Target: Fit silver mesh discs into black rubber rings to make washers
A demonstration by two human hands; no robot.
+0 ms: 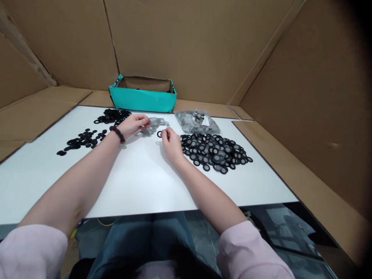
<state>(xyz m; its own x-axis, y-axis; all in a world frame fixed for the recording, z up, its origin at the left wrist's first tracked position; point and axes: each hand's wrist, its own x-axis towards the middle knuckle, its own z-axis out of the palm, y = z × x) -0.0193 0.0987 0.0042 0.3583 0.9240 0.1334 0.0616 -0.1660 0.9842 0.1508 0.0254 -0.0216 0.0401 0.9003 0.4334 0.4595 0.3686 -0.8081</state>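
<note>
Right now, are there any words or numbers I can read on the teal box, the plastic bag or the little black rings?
No readable words, numbers or signs anywhere.
Teal box: a small pale mark on its front, too small to read.
Clear plastic bag of grey discs: no print that can be made out.
Black rings, white table, cardboard walls: plain.
Left hand, right hand: no writing; bead bracelet is plain.

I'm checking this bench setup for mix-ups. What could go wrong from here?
1. The right hand pinches a black ring at its fingertips; it might slip and roll into the pile of mesh-filled rings close beside it.
2. The left hand rests by the loose grey mesh discs; a sweep could scatter them into the empty black rings.
</note>
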